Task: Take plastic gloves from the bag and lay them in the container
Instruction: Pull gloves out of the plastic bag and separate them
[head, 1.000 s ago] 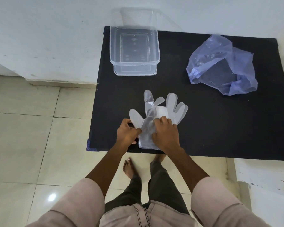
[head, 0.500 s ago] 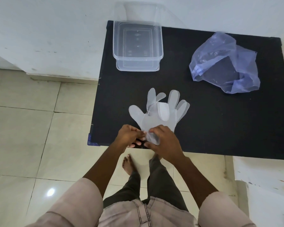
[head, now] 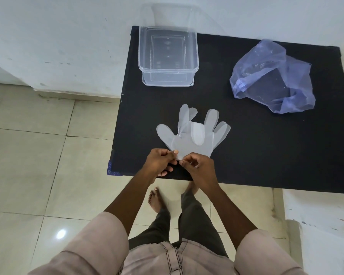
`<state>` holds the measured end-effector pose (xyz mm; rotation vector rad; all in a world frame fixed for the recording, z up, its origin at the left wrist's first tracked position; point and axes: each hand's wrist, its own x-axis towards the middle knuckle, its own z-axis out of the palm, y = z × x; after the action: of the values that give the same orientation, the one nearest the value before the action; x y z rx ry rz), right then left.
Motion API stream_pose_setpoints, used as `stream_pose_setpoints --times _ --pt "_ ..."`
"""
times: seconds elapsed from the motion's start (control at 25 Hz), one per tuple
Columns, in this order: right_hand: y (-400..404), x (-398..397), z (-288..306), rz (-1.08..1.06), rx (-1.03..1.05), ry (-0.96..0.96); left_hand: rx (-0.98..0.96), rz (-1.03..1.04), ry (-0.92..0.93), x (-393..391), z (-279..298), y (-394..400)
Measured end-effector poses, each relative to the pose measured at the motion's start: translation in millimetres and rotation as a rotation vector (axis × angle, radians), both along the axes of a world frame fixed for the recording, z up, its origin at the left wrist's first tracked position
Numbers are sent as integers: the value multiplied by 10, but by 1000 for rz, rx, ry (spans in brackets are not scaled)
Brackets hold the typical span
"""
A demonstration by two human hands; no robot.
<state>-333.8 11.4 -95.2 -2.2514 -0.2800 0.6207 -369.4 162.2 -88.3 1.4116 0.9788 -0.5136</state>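
Note:
Thin translucent plastic gloves [head: 189, 135] lie flat, stacked, on the black table [head: 266, 147], fingers pointing away from me. My left hand [head: 159, 162] and my right hand [head: 199, 168] pinch the cuff edge at the gloves' near end, close to the table's front edge. A clear plastic container [head: 168, 56] stands at the table's far left against the wall, with nothing in it. The crumpled bluish plastic bag [head: 272, 78] lies at the far right, mouth toward the left.
A white wall runs behind the table. Beige floor tiles [head: 38, 155] lie to the left and below. My bare feet and dark trousers show under the table's front edge. A paint-marked white surface [head: 322, 215] sits at the lower right.
Both hands have slid back from the gloves' palm to the cuff edge, uncovering the gloves. The fingertips now pinch the cuff together near the table's front edge.

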Motion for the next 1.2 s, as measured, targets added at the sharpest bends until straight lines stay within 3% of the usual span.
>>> stream_pose_setpoints --times 0.36,0.96,1.2 --pt "-17 31 84 -200 198 223 -38 50 -34 -33 4 -17" --pt "91 80 87 -306 160 250 -56 67 -79 -51 -12 -2" --pt "140 190 164 -573 244 575 -52 45 -64 -24 -12 11"
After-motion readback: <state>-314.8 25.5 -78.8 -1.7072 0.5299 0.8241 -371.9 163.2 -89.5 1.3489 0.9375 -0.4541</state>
